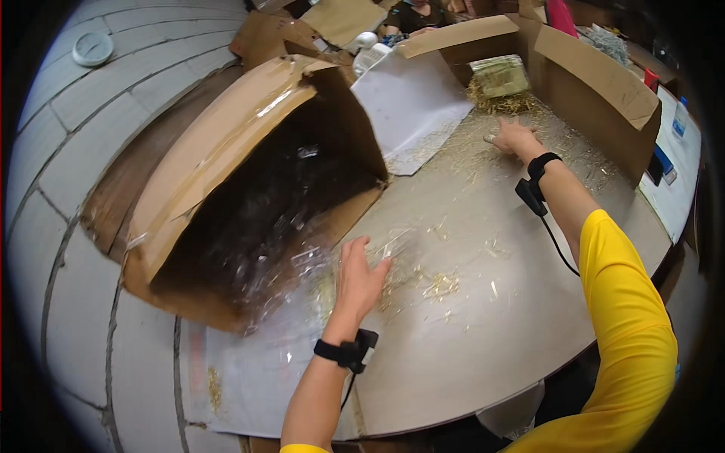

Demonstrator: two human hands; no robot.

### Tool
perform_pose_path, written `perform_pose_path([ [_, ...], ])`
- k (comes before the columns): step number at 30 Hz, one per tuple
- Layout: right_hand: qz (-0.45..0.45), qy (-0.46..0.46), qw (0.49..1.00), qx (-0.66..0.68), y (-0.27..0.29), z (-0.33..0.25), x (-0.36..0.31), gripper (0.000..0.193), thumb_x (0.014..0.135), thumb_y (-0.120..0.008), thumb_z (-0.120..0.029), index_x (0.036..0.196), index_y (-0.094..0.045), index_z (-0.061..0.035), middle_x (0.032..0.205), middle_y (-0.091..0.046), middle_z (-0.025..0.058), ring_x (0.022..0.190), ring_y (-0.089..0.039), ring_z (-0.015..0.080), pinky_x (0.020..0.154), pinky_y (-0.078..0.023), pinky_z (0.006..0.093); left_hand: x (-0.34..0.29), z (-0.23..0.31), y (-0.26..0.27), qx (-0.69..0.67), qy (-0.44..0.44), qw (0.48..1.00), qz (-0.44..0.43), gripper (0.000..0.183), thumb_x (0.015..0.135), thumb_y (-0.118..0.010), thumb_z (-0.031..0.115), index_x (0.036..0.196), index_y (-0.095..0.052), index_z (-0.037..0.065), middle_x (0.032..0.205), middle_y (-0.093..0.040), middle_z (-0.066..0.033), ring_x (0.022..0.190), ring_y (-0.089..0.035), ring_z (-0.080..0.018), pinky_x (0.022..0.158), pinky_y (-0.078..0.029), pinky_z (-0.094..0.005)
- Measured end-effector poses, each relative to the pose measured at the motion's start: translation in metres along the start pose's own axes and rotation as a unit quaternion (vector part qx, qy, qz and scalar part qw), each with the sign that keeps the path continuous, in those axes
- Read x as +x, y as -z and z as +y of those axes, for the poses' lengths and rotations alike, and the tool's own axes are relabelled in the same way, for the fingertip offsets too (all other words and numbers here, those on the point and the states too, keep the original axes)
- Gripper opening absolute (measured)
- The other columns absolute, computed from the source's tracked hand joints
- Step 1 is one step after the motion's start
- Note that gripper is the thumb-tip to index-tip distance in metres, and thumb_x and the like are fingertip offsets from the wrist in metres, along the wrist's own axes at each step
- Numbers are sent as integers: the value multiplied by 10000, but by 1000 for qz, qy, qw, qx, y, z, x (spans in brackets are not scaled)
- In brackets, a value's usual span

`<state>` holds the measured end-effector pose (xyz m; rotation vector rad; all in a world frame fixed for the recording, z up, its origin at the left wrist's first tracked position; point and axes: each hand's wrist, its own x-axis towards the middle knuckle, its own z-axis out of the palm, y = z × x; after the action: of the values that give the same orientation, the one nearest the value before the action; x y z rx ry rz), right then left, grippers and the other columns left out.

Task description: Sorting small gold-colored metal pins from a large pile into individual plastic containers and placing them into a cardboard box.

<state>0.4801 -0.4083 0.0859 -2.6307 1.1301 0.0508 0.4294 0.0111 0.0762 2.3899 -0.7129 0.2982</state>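
My left hand (358,278) is above the near part of the table, thumb and fingers apart. A clear plastic piece (399,243), blurred, lies right by its fingertips; whether they touch it I cannot tell. To the left, a large cardboard box (215,158) rests on its side with its opening toward me, holding several clear plastic pieces (283,249). Farther off, my right hand (517,139) stretches over the table with fingers spread, just short of a heap of gold shredded filler (507,103). A clear pack with gold filler (501,76) sits on that heap.
Loose gold shreds (442,285) are scattered over the table (483,332). Cardboard walls (596,83) border its far right side, and a white sheet (411,98) leans at the back. A person (418,16) is beyond. On the right side table stands a bottle (680,117).
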Motion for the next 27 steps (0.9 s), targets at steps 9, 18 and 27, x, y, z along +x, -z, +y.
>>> perform_pose_path([
  [9, -91, 268, 948, -146, -34, 7, -105, 772, 891, -341, -600, 1489, -109, -171, 1522, -66, 226, 1377, -37, 491, 1095, -125, 604, 30, 7, 6, 59, 97, 994, -5, 116, 730, -635, 99, 722, -586, -5, 740, -633, -174, 705, -628, -331, 636, -480, -403],
  [18, -95, 431, 890, -114, -58, 94, -262, 683, 917, -389, -333, 1472, -110, -49, 1503, -54, 283, 1389, -20, 466, 1139, -81, 491, -93, 81, 35, -471, 248, 841, 102, 147, 820, -601, 57, 963, -565, 50, 777, -616, -43, 636, -624, -153, 545, -511, -260],
  [27, -44, 398, 912, 88, -69, 136, -289, 631, 934, -413, -371, 1417, -253, 1, 1478, -211, 242, 1399, -140, 364, 1137, -145, 457, -304, 135, 19, -695, 321, 643, 16, 319, 928, -484, 153, 1215, -480, 13, 1170, -563, -147, 1014, -614, -329, 725, -567, -391],
])
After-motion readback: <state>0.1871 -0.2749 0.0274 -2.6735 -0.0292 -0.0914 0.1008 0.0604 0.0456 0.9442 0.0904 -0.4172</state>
